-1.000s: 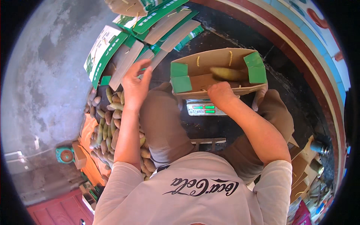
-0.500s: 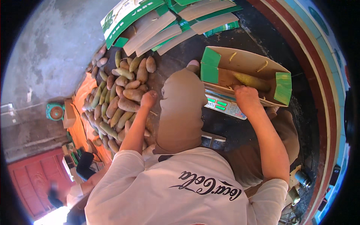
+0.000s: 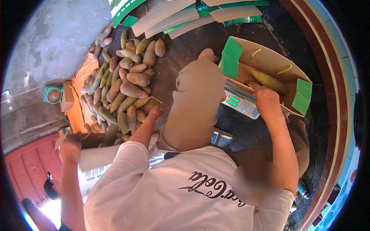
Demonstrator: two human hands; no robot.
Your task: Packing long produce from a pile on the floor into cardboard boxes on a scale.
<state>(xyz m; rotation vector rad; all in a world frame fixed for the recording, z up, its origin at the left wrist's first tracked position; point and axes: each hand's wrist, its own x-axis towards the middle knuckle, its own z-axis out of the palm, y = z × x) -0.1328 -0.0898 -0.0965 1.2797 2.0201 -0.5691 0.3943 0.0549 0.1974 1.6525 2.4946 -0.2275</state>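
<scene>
My left hand (image 3: 155,112) is low over the near right edge of a heap of long brown and green root vegetables (image 3: 133,90). It is close to a root with a thin tail (image 3: 142,102); its fingers are mostly hidden behind the back of the hand. My right hand (image 3: 266,99) reaches over the near wall of an open cardboard box (image 3: 283,56) with green end flaps. Its fingers are curled down inside, and what they hold is hidden. A long yellow-green root (image 3: 268,81) lies in that box, beyond my fingers. Under the box, a digital scale (image 3: 241,104) shows lit green displays.
Another person's hand (image 3: 70,151) holds a white-sided carton (image 3: 98,158) at the heap's near left. Flattened green and brown boxes (image 3: 173,19) lie at the back. An orange sheet (image 3: 79,101) edges the heap. My knee (image 3: 194,92) stands between heap and scale.
My left hand has come nearer to me along the heap's edge. My right hand stays at the box. The other person's hand and carton have come in at the left, beside the heap.
</scene>
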